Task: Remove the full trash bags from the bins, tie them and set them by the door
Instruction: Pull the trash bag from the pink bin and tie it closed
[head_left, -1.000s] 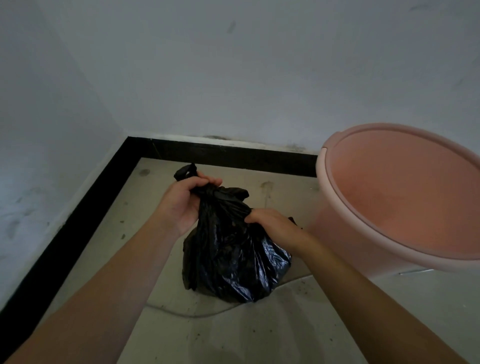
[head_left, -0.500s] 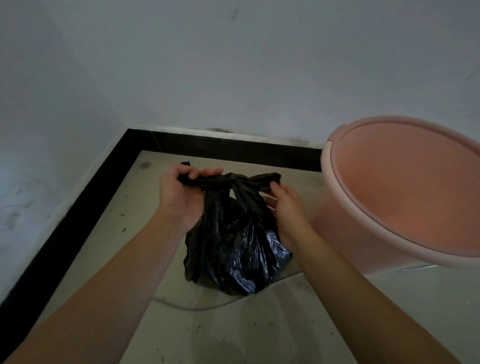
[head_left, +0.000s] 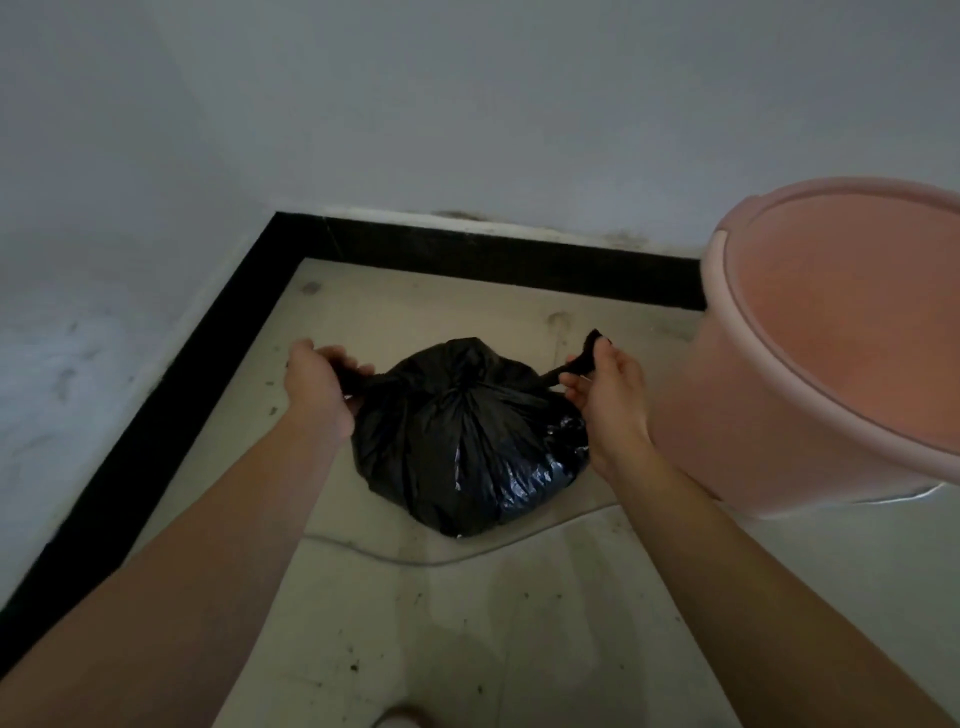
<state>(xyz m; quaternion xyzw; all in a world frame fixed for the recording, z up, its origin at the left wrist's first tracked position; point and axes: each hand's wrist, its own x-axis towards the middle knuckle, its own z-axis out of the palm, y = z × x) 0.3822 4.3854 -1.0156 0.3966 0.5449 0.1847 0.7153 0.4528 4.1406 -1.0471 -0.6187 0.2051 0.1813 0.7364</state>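
Observation:
A full black trash bag (head_left: 462, 447) sits on the pale floor in a room corner. Its top is gathered into a knot at the middle, with two twisted ends stretched out sideways. My left hand (head_left: 319, 387) is closed on the left end. My right hand (head_left: 605, 384) pinches the right end, which pokes up above my fingers. Both ends are pulled taut away from the knot. A pink bin (head_left: 779, 415) stands just to the right of the bag, with no bag visible inside it.
White walls meet at the corner, edged by a black skirting board (head_left: 467, 260) along the back and left. The tiled floor (head_left: 467, 623) in front of the bag is speckled with dirt. The bin's rim reaches the right edge of the view.
My hands have moved apart, pulling the bag's two ends out to the left and right. The bag's top has drawn down into a tight knot and the bag now sits lower and rounder.

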